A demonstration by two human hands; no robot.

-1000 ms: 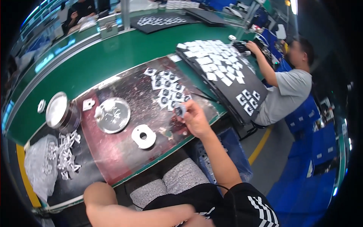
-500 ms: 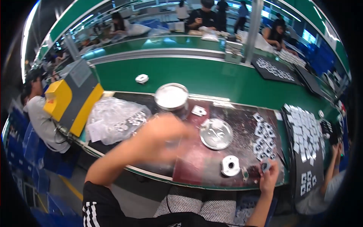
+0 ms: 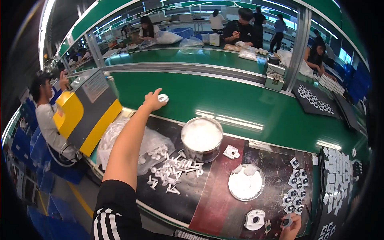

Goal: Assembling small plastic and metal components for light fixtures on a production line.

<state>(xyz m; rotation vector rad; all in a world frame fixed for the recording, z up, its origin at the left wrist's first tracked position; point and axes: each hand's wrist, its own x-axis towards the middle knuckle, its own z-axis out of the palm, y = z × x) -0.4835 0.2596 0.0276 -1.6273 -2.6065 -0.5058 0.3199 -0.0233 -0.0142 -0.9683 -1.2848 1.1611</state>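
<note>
My left hand (image 3: 153, 101) reaches far out over the green surface, its fingers closing around a white plastic part (image 3: 163, 97) with a round opening. At the near right, my right hand (image 3: 293, 226) pinches a small grey piece (image 3: 286, 220) with a dark middle. Left of that hand lie a small greenish piece (image 3: 268, 226) and a white ring-shaped fixture (image 3: 255, 220) with a dark centre hole. Beyond the fixture, a round clear dish (image 3: 246, 188) holds white material and greyish lumps at its rim. Several white squares with black round parts (image 3: 296, 188) lie beyond my right hand.
White pin-like parts (image 3: 172, 172) lie heaped beside a clear plastic bag (image 3: 154, 140). A round white-topped container (image 3: 202, 134) and a white plate-like part (image 3: 231, 151) stand nearby. A yellow-grey machine (image 3: 86, 110) is at left; a black board (image 3: 336, 176) of white pieces at right. Co-workers sit beyond.
My left hand has swung from above the near worktable out to the white part on the green surface. The view has shifted, uncovering the pin-like parts. My right hand still holds the grey piece.
</note>
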